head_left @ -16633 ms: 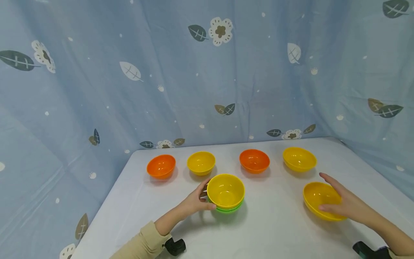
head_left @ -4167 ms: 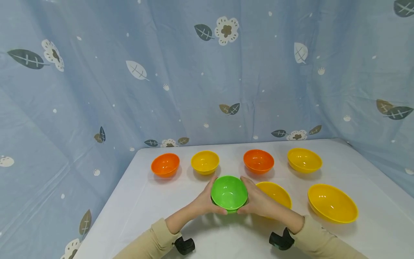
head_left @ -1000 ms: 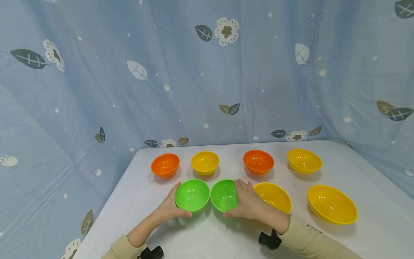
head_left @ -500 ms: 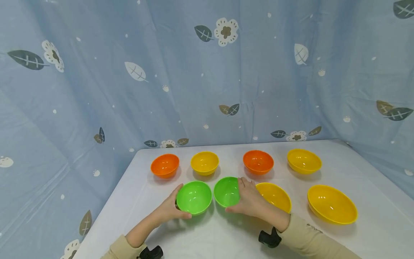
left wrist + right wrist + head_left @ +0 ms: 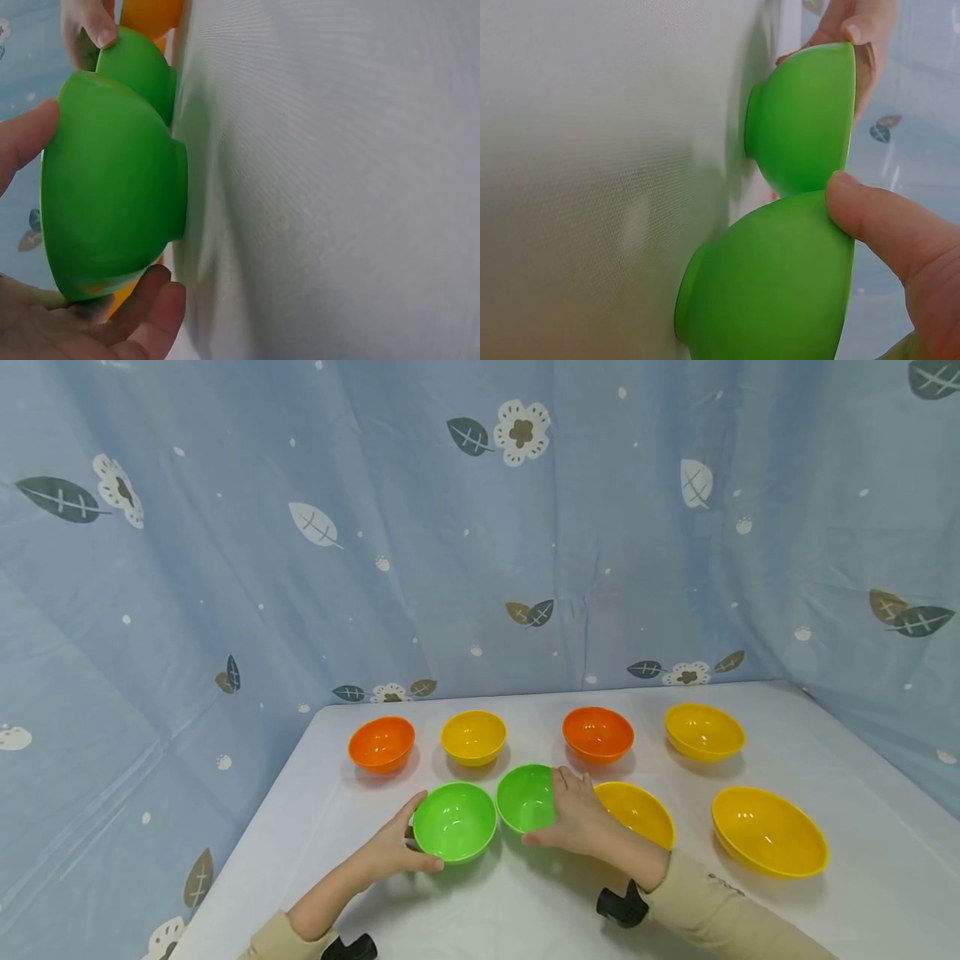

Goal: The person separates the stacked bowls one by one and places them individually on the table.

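Observation:
Two green bowls stand side by side, openings up, near the middle of the table. My left hand [image 5: 393, 843] holds the left green bowl [image 5: 454, 822] at its left side, thumb at the near rim and fingers behind, as the left wrist view shows. My right hand [image 5: 577, 817] grips the right green bowl [image 5: 525, 797] by its right rim, thumb outside; the hand covers that bowl's right part. The two rims touch or nearly touch, with the right bowl slightly farther back. In the right wrist view, the right bowl's foot [image 5: 690, 292] is at the cloth.
Behind stand an orange bowl [image 5: 381, 745], a small yellow bowl [image 5: 473, 738], another orange bowl [image 5: 597, 735] and a yellow bowl [image 5: 704, 732]. A yellow bowl [image 5: 637, 814] sits partly behind my right forearm. The largest yellow bowl [image 5: 768, 832] is at right. A patterned curtain [image 5: 390, 568] hangs behind the table.
Earlier a yellow bowl topped the green stack; it now stands to the right. The nested green bowls have been separated. Lately the left one shifted slightly right and nearer, the right one slightly back.

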Tool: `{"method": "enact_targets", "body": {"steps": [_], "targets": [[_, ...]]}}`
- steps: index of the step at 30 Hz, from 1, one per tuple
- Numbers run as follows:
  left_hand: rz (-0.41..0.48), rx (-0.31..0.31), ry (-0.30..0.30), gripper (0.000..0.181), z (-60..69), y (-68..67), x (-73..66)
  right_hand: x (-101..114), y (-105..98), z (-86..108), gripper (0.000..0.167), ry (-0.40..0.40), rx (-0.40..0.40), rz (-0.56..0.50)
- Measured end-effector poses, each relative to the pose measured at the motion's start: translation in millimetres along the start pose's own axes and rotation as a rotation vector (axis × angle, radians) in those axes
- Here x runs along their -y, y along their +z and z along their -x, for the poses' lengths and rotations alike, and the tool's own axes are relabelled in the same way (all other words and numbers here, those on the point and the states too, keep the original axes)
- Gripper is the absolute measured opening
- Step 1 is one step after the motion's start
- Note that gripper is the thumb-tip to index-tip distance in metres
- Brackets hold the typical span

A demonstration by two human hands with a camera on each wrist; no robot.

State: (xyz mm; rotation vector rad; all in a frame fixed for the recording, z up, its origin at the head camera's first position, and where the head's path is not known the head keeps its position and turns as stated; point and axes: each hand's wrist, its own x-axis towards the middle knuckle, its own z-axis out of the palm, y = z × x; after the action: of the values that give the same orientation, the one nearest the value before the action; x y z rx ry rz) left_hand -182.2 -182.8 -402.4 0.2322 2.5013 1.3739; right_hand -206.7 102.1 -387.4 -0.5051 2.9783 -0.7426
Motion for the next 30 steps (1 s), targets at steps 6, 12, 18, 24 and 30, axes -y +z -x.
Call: {"method": "enact_targets", "body": {"steps": [6,12,18,24,30], "targets": [[0.017,0.006,0.008,0.105,-0.1,-2.5,-1.2,-2.6,1.4,-1.2,0.109,0.001,0.0,0.008],[-0.034,-0.058,0.066,0.098,-4.7,-4.7,-11.0,-5.0,1.2,-0.2,0.111,-0.007,0.007,-0.009],[-0.126,-0.081,0.131,0.095,-11.0,-2.9,-29.3,-4.7,-3.3,1.8,0.112,0.0,0.016,-0.029],[-0.149,-0.077,0.165,0.097,-19.5,3.9,-41.8,-3.6,-8.7,5.1,0.111,0.004,0.023,-0.058],[-0.159,-0.067,0.159,0.107,-26.5,12.2,-51.0,-4.5,-12.5,8.1,0.111,0.003,0.014,-0.084]]}}
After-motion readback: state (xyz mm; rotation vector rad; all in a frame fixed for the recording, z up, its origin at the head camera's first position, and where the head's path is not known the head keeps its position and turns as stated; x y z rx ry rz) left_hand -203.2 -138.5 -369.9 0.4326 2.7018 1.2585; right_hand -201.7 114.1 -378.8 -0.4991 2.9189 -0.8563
